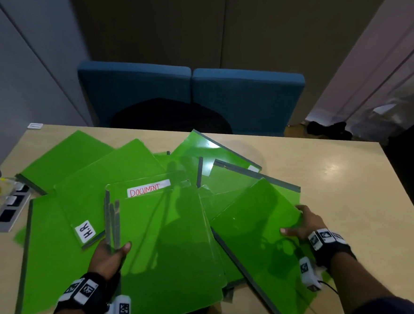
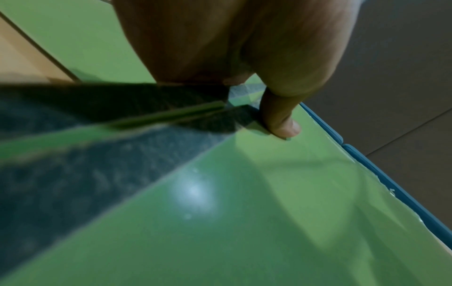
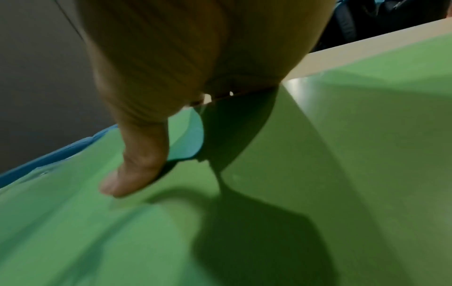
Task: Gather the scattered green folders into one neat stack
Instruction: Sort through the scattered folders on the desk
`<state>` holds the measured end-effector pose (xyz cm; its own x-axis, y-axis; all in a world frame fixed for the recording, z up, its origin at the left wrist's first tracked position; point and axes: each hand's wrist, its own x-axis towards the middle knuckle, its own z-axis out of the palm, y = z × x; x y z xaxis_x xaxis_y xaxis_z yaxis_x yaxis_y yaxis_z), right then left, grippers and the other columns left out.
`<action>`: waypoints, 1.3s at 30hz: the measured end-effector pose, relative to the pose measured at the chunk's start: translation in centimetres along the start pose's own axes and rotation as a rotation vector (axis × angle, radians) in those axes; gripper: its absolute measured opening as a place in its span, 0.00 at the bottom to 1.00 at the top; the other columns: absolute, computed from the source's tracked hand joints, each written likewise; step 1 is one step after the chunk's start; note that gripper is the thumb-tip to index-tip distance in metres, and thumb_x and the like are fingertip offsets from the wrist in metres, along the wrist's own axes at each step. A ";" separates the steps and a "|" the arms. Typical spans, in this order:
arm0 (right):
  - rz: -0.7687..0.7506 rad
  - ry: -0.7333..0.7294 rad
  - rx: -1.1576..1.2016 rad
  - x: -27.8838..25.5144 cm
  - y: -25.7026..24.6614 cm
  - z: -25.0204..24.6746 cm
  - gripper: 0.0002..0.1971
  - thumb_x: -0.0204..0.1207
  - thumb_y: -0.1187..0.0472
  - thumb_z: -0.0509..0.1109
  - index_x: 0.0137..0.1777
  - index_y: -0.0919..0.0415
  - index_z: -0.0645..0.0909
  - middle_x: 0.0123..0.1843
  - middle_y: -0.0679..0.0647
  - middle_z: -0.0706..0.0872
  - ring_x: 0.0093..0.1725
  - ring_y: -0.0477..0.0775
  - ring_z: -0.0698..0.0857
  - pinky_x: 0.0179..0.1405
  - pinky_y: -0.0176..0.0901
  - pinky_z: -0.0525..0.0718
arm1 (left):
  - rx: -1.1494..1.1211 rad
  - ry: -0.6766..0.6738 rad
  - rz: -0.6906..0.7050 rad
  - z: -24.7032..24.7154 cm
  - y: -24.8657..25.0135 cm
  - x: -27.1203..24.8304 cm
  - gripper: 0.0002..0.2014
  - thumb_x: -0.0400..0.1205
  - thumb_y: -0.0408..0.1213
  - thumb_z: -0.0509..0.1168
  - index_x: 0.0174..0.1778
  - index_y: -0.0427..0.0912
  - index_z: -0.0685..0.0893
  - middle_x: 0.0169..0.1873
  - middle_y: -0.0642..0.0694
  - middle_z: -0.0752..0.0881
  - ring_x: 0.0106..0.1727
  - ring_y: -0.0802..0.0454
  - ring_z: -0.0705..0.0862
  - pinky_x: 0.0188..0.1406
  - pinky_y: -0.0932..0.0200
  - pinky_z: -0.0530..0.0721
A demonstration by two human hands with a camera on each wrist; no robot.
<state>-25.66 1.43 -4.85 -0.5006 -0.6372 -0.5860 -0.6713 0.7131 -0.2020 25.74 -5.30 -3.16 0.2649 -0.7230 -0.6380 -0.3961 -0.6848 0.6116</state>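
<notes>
While both forearms reach forward over the pale wooden counter (image 1: 337, 172), the left hand (image 1: 107, 259) keeps a narrow grip on the dark spines of a few glossy green plastic folders (image 1: 163, 245), thumb on top; the right hand (image 1: 303, 223) pinches the edge of another translucent green folder (image 1: 254, 217), tilted over the scattered pile
</notes>
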 end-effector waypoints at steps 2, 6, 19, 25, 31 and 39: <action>-0.076 0.100 -0.051 0.5 -0.3 -0.6 0.56 0.48 0.34 0.84 0.76 0.60 0.70 0.69 0.61 0.79 0.67 0.64 0.78 0.66 0.55 0.80 | -0.018 -0.005 -0.007 0.0 0.1 0.0 0.26 0.79 0.40 0.71 0.70 0.41 0.70 0.56 0.38 0.81 0.56 0.38 0.78 0.59 0.37 0.79; -0.140 0.106 -0.106 1.7 -2.2 -1.6 0.53 0.55 0.38 0.84 0.77 0.61 0.68 0.77 0.62 0.66 0.76 0.64 0.67 0.75 0.56 0.71 | -0.011 -0.002 -0.032 0.0 0.3 -0.1 0.26 0.79 0.42 0.71 0.70 0.43 0.70 0.56 0.39 0.80 0.60 0.35 0.79 0.62 0.34 0.79; -0.156 0.019 -0.098 4.7 -4.2 -4.4 0.45 0.64 0.29 0.72 0.76 0.57 0.74 0.82 0.58 0.66 0.78 0.63 0.69 0.76 0.56 0.69 | 0.014 0.022 -0.054 0.2 0.7 -0.3 0.25 0.80 0.40 0.70 0.71 0.40 0.70 0.54 0.38 0.80 0.55 0.37 0.79 0.52 0.43 0.79; -0.072 0.039 -0.056 3.2 -1.6 -4.6 0.28 0.69 0.33 0.71 0.63 0.47 0.81 0.60 0.58 0.87 0.62 0.63 0.81 0.60 0.55 0.82 | 0.008 0.018 -0.067 0.2 0.6 -0.3 0.24 0.80 0.40 0.70 0.69 0.40 0.70 0.52 0.37 0.81 0.54 0.35 0.80 0.50 0.42 0.80; -0.071 0.038 0.223 0.8 0.4 -4.0 0.21 0.72 0.53 0.79 0.61 0.61 0.82 0.59 0.66 0.87 0.44 0.59 0.83 0.45 0.46 0.79 | -0.031 0.031 -0.059 0.4 1.0 -0.7 0.22 0.80 0.39 0.70 0.66 0.37 0.73 0.49 0.35 0.82 0.50 0.35 0.81 0.51 0.38 0.84; -0.104 0.085 0.130 0.5 1.5 -3.1 0.26 0.67 0.42 0.79 0.62 0.54 0.82 0.69 0.62 0.82 0.63 0.65 0.83 0.64 0.59 0.83 | -0.023 0.081 0.060 2.7 2.3 -3.1 0.26 0.79 0.42 0.72 0.69 0.39 0.70 0.56 0.35 0.81 0.55 0.37 0.79 0.52 0.44 0.80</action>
<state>-28.59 1.31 -3.03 -0.4798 -0.7281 -0.4896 -0.6483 0.6702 -0.3613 21.60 -4.35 -1.08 0.3125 -0.7670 -0.5605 -0.3935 -0.6415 0.6585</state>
